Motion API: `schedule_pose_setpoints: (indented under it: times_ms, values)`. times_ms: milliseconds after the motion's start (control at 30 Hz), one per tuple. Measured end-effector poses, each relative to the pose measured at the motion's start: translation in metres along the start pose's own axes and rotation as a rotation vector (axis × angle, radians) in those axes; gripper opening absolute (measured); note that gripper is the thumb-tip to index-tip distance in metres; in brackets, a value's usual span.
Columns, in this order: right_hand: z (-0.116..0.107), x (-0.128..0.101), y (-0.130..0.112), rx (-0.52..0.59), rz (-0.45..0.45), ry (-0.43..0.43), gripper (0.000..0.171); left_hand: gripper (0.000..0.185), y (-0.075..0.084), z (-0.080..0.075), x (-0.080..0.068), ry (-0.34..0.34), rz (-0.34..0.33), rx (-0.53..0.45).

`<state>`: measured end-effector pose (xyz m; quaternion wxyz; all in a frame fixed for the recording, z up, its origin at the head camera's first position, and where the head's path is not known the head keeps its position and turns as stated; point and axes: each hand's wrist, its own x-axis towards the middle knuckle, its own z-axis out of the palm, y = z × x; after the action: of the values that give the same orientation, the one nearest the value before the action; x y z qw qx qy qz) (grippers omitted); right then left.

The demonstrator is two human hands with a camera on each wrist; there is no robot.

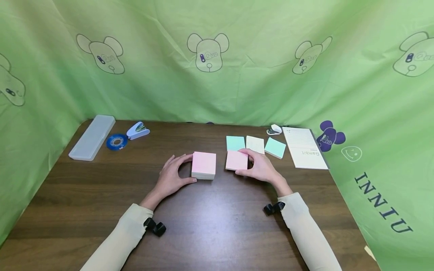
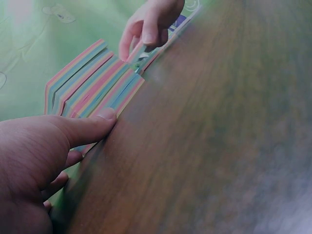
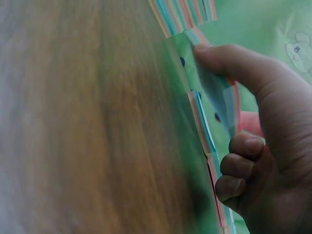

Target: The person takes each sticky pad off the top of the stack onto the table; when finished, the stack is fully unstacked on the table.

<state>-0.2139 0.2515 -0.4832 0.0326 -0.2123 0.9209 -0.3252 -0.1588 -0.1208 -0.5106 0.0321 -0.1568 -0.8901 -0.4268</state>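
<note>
A thick stack of sticky note pads [image 1: 204, 163] with a pink top stands in the middle of the table. Its sides show pink, yellow and blue stripes [image 2: 97, 87] in the left wrist view. My left hand [image 1: 170, 178] grips this stack from the left, thumb along the near side and fingers round the far side. To its right, my right hand [image 1: 260, 167] pinches a single pink-topped sticky note pad [image 1: 236, 160] between thumb and fingers. In the right wrist view, that pad [image 3: 214, 90] is raised off the table, its underside showing.
Behind the right hand lie two turquoise pads [image 1: 235, 143] [image 1: 275, 148] and a cream pad [image 1: 255, 144]. A white stapler [image 1: 274, 130] and a notepad [image 1: 304, 147] are farther right. At the left are a pale case [image 1: 92, 137], blue tape [image 1: 116, 142] and a blue stapler [image 1: 137, 131].
</note>
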Motion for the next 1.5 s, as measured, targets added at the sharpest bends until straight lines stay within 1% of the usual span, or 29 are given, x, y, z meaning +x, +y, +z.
schedule_pose_setpoints:
  times_ms: [100, 167, 267, 367, 400, 433, 667, 933, 1500]
  values:
    - [0.0022, -0.0011, 0.0028, -0.027, -0.017, -0.004, 0.077, 0.090, 0.0000, 0.0009, -0.0003, -0.001, 0.001, 0.000]
    - [0.0051, -0.0013, 0.0081, -0.046, -0.049, 0.005, 0.079, 0.090, 0.0001, 0.0011, -0.0002, -0.001, 0.002, -0.002]
    - [0.0063, -0.0009, 0.0098, -0.075, -0.055, 0.008, 0.081, 0.090, 0.0004, 0.0009, 0.0000, -0.002, 0.002, -0.006]
    - [0.0056, -0.0002, 0.0093, -0.104, -0.040, -0.009, 0.082, 0.090, 0.0003, 0.0006, 0.0003, 0.000, 0.002, -0.009]
    - [0.0037, -0.0003, 0.0055, -0.109, -0.022, -0.022, 0.083, 0.090, 0.0003, 0.0005, 0.0003, 0.000, 0.001, -0.010]
    - [0.0027, -0.0003, 0.0042, -0.116, -0.021, -0.030, 0.084, 0.090, 0.0002, 0.0005, 0.0004, 0.000, 0.001, -0.009]
    - [-0.0006, -0.0002, 0.0035, -0.124, 0.000, -0.048, 0.088, 0.090, 0.0003, 0.0003, -0.0001, -0.002, -0.003, -0.008]
    - [-0.0021, 0.0004, 0.0012, -0.112, 0.029, -0.064, 0.085, 0.090, 0.0005, -0.0002, 0.0006, 0.002, 0.001, -0.012]
    - [-0.0013, -0.0001, 0.0017, -0.107, 0.009, -0.059, 0.083, 0.091, 0.0000, -0.0001, 0.0004, 0.002, 0.000, 0.004]
